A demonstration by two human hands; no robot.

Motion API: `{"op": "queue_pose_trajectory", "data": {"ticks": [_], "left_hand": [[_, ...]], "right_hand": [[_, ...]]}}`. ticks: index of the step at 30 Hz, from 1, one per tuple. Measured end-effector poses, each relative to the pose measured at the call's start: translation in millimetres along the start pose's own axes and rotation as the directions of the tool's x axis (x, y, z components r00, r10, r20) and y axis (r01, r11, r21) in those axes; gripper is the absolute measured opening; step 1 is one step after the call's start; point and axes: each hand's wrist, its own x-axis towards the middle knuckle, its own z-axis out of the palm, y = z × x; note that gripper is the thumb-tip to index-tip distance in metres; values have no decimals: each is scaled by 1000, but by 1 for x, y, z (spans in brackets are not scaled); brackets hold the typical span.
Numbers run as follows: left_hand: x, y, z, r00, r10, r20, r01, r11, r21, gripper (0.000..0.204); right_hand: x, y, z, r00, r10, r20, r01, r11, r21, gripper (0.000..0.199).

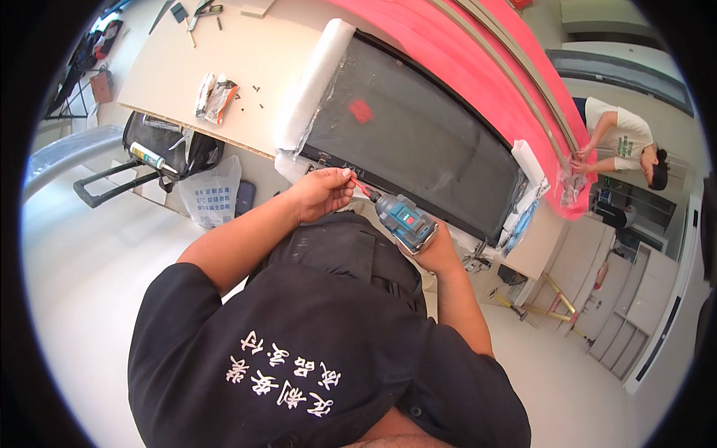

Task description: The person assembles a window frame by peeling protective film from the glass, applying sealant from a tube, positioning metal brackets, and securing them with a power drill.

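Observation:
My right hand (441,252) is wrapped round the handle of a blue and grey cordless drill (404,219). Its red bit (361,186) points toward the far left. At the tip of that bit my left hand (323,195) is closed in a pinch; whatever sits between the fingertips is too small to make out. Both hands are by the near edge of a dark glass panel (418,127) in a black frame, lying on the table with a red patch on its surface. White foam (326,71) wraps its left end, and more foam (530,166) covers the right corner.
On the wooden tabletop (261,60) lie an opened plastic packet (216,98) and several small screws. A black bag (183,142) with a sealant tube (151,157) stands at left. Pink sheeting (448,45) carries long metal strips. At far right a person (624,138) handles their ends.

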Motion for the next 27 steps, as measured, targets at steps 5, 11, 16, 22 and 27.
{"op": "queue_pose_trajectory", "data": {"ticks": [5, 11, 16, 22, 27], "left_hand": [[-1, 10, -26, 991, 94, -99, -87, 994, 70, 18], [-8, 27, -74, 872, 481, -91, -87, 336, 938, 22], [9, 48, -67, 800, 584, 138, -159, -15, 987, 26], [27, 67, -53, 945, 326, -13, 79, -189, 979, 47], [43, 73, -70, 983, 181, 33, 15, -253, 967, 55]], "right_hand": [[35, -19, 19, 997, 60, -55, -68, 986, -153, 43], [86, -3, 36, 973, 229, 11, -218, 940, -263, 38], [103, 5, 49, 954, 300, 6, -277, 889, -365, 37], [112, 7, 55, 954, 300, 26, -265, 878, -399, 38], [117, -10, 61, 969, 246, 13, -214, 868, -448, 37]]}}
